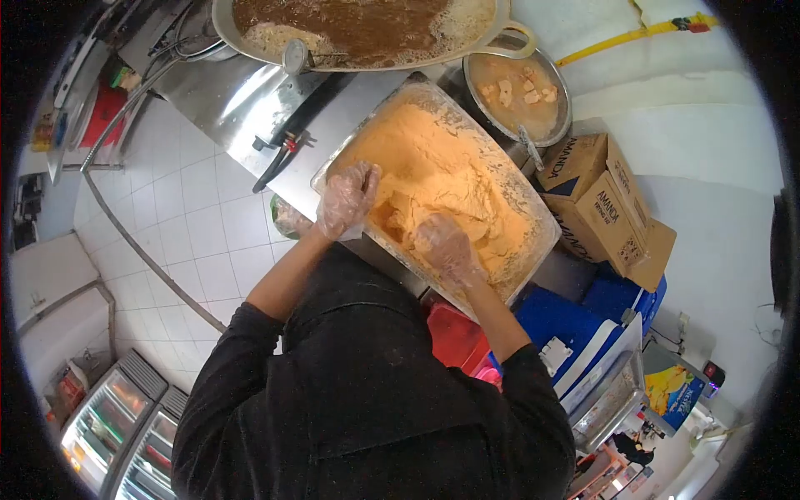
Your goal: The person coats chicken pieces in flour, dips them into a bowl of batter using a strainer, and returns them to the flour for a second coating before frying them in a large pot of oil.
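Observation:
A large metal tray (546, 221) holds a deep bed of orange-yellow breading flour (442, 158), heaped in the middle and hollowed near my hands. Both hands wear clear plastic gloves dusted with flour. My left hand (347, 198) is over the tray's left edge, its fingers curled closed; whatever they may hold is hidden. Down at the flour near the front side, my right hand (451, 247) has its fingers bent together against the mound. Flour and glove hide whether anything is in it.
Behind the tray sits a wide pan of brown bubbling oil (358, 29). To its right is a metal bowl (567, 108) of cloudy liquid with pale pieces and a utensil handle. Cardboard boxes (612, 208) and a blue cooler (554, 321) stand at the right.

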`<state>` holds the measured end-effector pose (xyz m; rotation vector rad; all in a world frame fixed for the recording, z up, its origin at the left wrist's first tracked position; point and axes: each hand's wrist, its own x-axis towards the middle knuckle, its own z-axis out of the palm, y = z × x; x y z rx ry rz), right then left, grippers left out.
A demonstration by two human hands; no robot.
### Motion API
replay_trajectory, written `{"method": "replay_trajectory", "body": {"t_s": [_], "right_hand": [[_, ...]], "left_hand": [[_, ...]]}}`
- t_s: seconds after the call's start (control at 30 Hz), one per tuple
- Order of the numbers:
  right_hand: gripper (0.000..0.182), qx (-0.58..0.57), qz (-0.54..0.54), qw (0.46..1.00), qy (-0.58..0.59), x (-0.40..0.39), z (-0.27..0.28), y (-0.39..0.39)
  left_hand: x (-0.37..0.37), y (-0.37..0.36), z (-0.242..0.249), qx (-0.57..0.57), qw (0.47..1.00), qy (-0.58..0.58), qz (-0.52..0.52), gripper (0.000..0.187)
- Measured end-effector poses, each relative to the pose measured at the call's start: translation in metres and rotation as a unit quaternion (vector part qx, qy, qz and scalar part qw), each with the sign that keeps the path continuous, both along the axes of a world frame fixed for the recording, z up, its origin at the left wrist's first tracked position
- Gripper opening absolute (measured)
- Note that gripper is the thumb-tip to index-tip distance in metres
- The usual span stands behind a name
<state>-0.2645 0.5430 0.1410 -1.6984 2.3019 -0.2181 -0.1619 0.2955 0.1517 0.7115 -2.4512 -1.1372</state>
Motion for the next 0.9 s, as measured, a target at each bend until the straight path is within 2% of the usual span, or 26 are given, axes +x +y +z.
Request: {"method": "replay_trajectory", "body": {"t_s": [0.03,0.13,0.23,0.33,0.4,0.43,0.5,0.53,0.6,0.67,0.7,0.77,0.8,0.87,0.9], "right_hand": [[0.029,-0.042,-0.069,0.995,-0.066,-0.002,0.003,0.0],[0.022,-0.002,-0.157,0.987,-0.019,0.006,0.002,-0.02],[0.02,0.134,-0.092,0.986,0.025,0.01,-0.004,-0.055],[0.018,0.143,-0.175,0.967,-0.119,-0.002,-0.029,-0.045],[0.029,-0.048,-0.214,0.953,-0.207,-0.015,-0.002,-0.018],[0.036,-0.142,-0.228,0.93,-0.25,-0.018,0.016,-0.004],[0.035,-0.095,-0.31,0.944,-0.057,-0.016,0.05,0.01],[0.033,-0.098,-0.36,0.923,-0.093,-0.02,0.05,0.02],[0.029,-0.107,-0.456,0.869,-0.16,-0.03,0.045,0.044],[0.032,-0.06,-0.48,0.871,-0.084,-0.04,0.048,0.071],[0.033,-0.037,-0.488,0.871,-0.047,-0.045,0.049,0.078],[0.031,-0.009,-0.553,0.829,-0.082,-0.05,0.074,0.07],[0.031,0.005,-0.586,0.805,-0.099,-0.054,0.09,0.065],[0.031,-0.012,-0.599,0.792,-0.121,-0.067,0.108,0.063],[0.031,-0.033,-0.595,0.793,-0.129,-0.078,0.117,0.062]], "left_hand": [[0.001,0.001,-0.001,-0.002,1.0,-0.004,0.004,0.014],[0.0,0.001,-0.011,-0.009,0.999,0.044,0.004,0.015],[0.0,0.0,-0.018,-0.041,0.993,0.106,-0.023,0.015],[0.001,0.0,-0.008,-0.06,0.996,0.061,-0.023,0.014],[0.002,-0.001,-0.006,-0.025,0.999,0.019,-0.017,0.015],[0.003,-0.003,-0.006,-0.007,1.0,-0.004,-0.012,0.015],[0.005,-0.004,-0.005,0.003,1.0,-0.009,-0.02,0.008],[0.005,-0.003,-0.006,0.009,1.0,-0.011,-0.028,0.007],[0.011,-0.005,-0.031,-0.18,0.978,0.06,-0.088,0.018],[0.016,-0.008,-0.042,-0.27,0.951,0.086,-0.127,0.03],[0.018,-0.009,-0.045,-0.269,0.95,0.077,-0.136,0.036],[0.016,-0.01,-0.032,-0.295,0.943,0.069,-0.14,0.028],[0.015,-0.011,-0.022,-0.321,0.935,0.073,-0.131,0.016],[0.004,-0.01,-0.006,-0.246,0.964,0.06,-0.084,0.012],[0.001,-0.006,-0.003,-0.138,0.988,0.038,-0.051,0.012]]}}
